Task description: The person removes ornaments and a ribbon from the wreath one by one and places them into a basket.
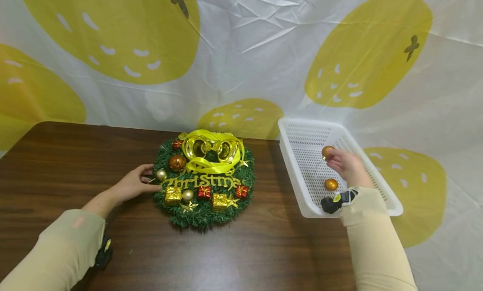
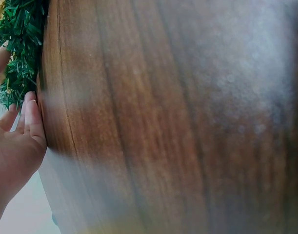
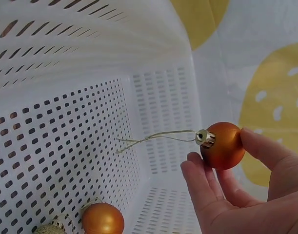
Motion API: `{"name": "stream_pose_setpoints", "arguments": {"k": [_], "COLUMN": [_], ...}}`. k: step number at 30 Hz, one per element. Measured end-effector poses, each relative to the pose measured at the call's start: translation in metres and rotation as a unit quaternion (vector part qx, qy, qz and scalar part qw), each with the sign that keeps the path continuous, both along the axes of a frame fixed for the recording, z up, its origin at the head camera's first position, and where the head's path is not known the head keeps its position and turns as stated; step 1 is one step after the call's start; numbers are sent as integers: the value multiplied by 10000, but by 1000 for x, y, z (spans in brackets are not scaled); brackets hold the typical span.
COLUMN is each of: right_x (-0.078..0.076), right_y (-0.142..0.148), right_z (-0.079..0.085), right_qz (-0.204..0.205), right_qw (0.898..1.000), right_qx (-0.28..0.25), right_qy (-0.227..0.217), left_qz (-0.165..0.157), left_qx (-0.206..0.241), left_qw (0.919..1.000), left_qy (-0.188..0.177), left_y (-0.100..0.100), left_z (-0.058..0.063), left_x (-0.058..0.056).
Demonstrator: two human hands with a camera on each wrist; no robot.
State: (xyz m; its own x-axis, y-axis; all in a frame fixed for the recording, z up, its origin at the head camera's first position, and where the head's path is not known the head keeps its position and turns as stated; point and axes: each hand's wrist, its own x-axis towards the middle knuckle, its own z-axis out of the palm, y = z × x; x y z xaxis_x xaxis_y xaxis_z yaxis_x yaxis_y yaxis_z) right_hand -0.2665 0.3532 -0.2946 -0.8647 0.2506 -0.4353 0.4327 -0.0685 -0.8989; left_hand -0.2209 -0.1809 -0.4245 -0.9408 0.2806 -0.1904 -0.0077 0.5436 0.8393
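Observation:
My right hand [image 1: 349, 167] pinches an orange bauble [image 3: 224, 146] between thumb and fingers over the white basket [image 3: 102, 87]. A gold hanging string trails from its cap. Inside the basket lies another orange bauble [image 1: 331, 184], and a gold glittery ball [image 3: 50, 229] shows at the lower edge of the right wrist view. At the table's middle lies a green Christmas wreath [image 1: 203, 219]. My left hand [image 1: 132, 183] rests against its left edge, fingers relaxed and fingertips at the greenery [image 2: 22, 48].
On the wreath sit gold bells [image 1: 198, 147] with yellow ribbon [image 1: 215, 167], gold "Christmas" lettering [image 1: 201, 182], small red and gold gift boxes, stars and several baubles. The brown wooden table [image 1: 196, 261] meets a white curtain [image 1: 249, 43] with yellow fruit prints behind.

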Motion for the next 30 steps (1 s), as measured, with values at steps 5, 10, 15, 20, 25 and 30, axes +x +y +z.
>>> {"name": "stream_pose_setpoints", "arguments": {"k": [5, 10, 15, 20, 25, 30], "right_x": [2, -2, -5, 0, 0, -2], "right_y": [2, 5, 0, -15, -42, -72], "right_z": [-2, -3, -3, 5, 15, 23], "right_qz": [-122, -322, -389, 39, 237, 352], "right_qw": [9992, 9984, 9975, 9997, 9989, 9968], "right_qx": [287, -54, -38, -23, -338, -546], "right_qy": [-238, -464, -581, -236, 237, 473], "left_qz": [32, 66, 40, 33, 11, 14], "left_qx": [17, 42, 41, 38, 26, 45], "left_qw": [10000, 10000, 10000, 10000, 10000, 10000], "left_qy": [-28, -47, -72, -75, -69, -82], "left_y": [1, 1, 1, 0, 0, 0], "left_z": [2, 2, 3, 2, 2, 2], "left_x": [1, 0, 1, 0, 1, 2]}}
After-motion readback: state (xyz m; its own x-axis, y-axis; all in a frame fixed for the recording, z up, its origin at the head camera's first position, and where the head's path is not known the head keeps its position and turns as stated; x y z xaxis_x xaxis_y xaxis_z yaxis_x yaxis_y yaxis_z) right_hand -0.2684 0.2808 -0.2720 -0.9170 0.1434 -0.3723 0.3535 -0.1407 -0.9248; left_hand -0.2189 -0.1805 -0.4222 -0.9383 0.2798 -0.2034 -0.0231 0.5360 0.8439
